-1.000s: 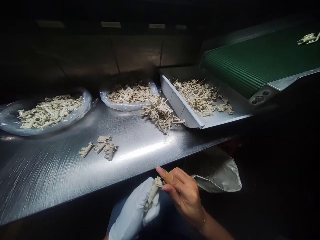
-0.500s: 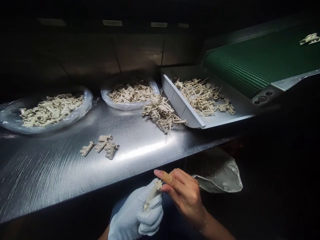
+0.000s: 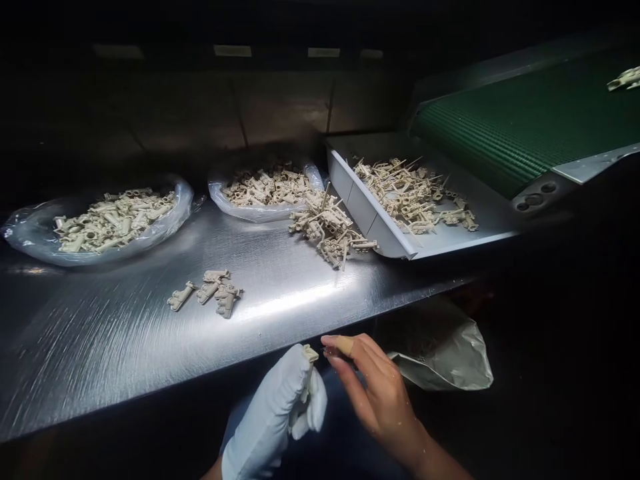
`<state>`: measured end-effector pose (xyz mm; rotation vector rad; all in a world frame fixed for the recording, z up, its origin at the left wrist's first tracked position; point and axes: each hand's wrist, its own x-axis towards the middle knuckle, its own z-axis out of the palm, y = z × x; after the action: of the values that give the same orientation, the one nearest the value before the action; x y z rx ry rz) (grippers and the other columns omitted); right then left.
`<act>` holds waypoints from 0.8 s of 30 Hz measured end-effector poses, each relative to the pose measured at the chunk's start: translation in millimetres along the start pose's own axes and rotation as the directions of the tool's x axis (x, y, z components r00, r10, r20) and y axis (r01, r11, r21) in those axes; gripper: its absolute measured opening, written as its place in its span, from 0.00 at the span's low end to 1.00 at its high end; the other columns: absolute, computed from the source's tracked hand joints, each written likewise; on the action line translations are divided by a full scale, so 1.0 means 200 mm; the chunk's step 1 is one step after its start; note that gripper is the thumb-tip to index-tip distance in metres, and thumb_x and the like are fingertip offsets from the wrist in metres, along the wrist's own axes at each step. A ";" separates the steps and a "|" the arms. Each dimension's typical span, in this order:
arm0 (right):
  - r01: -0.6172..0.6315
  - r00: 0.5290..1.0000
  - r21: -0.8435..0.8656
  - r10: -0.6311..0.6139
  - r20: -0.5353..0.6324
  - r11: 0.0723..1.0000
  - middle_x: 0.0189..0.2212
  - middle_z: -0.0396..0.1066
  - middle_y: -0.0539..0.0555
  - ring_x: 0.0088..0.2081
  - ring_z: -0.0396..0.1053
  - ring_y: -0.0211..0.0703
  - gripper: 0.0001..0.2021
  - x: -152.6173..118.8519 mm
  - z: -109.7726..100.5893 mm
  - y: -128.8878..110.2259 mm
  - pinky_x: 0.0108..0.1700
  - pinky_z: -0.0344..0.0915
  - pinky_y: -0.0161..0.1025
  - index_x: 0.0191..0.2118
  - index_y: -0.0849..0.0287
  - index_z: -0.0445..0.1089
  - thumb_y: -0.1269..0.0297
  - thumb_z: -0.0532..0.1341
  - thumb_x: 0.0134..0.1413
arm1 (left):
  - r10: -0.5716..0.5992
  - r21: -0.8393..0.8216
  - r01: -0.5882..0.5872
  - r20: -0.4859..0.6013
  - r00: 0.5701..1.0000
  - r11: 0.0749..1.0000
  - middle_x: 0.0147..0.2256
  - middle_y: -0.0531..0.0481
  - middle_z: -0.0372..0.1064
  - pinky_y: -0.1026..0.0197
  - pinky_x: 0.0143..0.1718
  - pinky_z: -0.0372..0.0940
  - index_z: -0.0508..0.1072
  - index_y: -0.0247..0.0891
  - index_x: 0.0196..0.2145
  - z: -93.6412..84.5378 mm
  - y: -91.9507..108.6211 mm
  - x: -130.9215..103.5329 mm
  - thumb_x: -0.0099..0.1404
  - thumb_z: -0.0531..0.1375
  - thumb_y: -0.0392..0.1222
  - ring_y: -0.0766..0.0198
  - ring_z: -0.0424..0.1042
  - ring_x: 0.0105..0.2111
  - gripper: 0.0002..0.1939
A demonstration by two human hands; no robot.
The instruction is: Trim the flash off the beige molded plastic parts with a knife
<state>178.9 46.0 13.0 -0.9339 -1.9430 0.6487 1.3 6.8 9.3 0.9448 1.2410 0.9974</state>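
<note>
My left hand (image 3: 280, 407), in a white glove, is closed around a beige moulded plastic part (image 3: 310, 353). One end of the part sticks out above the glove; the fingers cover most of the rest. Just to the right, my bare right hand (image 3: 383, 387) has a tan bandage on the index finger. Its thumb and index finger are slightly apart, and I see nothing held between them. Both hands are in front of the metal table's edge. Several similar plastic parts (image 3: 213, 287) lie in a small group on the metal table (image 3: 150, 347).
Two clear plastic bags (image 3: 100, 257) (image 3: 250, 212) hold many beige parts. A pile of parts with thin sprues (image 3: 330, 230) leans by a grey tray (image 3: 373, 207) with more parts. A green conveyor belt (image 3: 500, 120) slopes above it. A pale sack (image 3: 460, 360) hangs below the table edge.
My left hand has turned, so the glove now covers more of the plastic part. My right fingers have moved slightly away from the part. The whole view has shifted a little.
</note>
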 end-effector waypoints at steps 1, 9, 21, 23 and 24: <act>0.039 0.999 -0.005 -0.039 0.022 0.999 0.41 0.80 0.54 0.39 0.77 0.42 0.15 0.00 0.00 0.00 0.41 0.75 0.37 0.59 0.54 0.71 0.72 0.56 0.74 | -0.001 0.001 0.001 0.018 1.000 1.000 0.31 0.53 0.75 0.63 0.25 0.70 0.76 0.36 0.40 0.00 0.01 0.00 0.76 0.59 0.52 0.68 0.71 0.22 0.16; 0.045 0.994 -0.018 -0.043 0.098 0.999 0.28 0.72 0.52 0.30 0.69 0.41 0.19 0.00 -0.03 -0.01 0.32 0.69 0.38 0.64 0.56 0.71 0.58 0.52 0.77 | 0.066 -0.001 -0.066 0.029 0.997 0.998 0.33 0.51 0.73 0.60 0.41 0.69 0.77 0.40 0.35 -0.02 0.03 0.00 0.74 0.59 0.58 0.61 0.71 0.34 0.19; -0.223 0.974 0.174 0.211 0.088 0.959 0.30 0.72 0.48 0.30 0.75 0.37 0.07 -0.01 -0.05 -0.02 0.33 0.72 0.31 0.39 0.55 0.70 0.59 0.63 0.68 | 0.107 0.060 -0.109 0.033 0.994 0.992 0.29 0.54 0.64 0.63 0.34 0.63 0.72 0.41 0.32 -0.06 0.05 -0.03 0.75 0.59 0.54 0.63 0.63 0.29 0.17; -0.237 0.970 0.176 0.223 0.097 0.955 0.30 0.72 0.48 0.31 0.75 0.38 0.08 -0.02 -0.04 -0.02 0.33 0.72 0.31 0.38 0.55 0.70 0.58 0.63 0.68 | 0.125 0.076 -0.129 0.054 0.991 0.989 0.28 0.54 0.63 0.63 0.33 0.63 0.71 0.41 0.31 -0.06 0.06 -0.03 0.75 0.58 0.53 0.63 0.63 0.29 0.17; -0.244 0.968 0.178 0.229 0.101 0.953 0.30 0.72 0.49 0.31 0.75 0.38 0.08 -0.02 -0.04 -0.02 0.33 0.73 0.31 0.38 0.56 0.70 0.58 0.63 0.68 | 0.141 0.087 -0.146 0.062 0.988 0.985 0.28 0.54 0.63 0.63 0.33 0.63 0.71 0.41 0.30 -0.06 0.06 -0.03 0.75 0.58 0.52 0.63 0.63 0.29 0.17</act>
<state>186.3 42.1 17.7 -1.0420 -1.8142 1.0048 -11.3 5.0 22.3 1.1394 1.1925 1.0269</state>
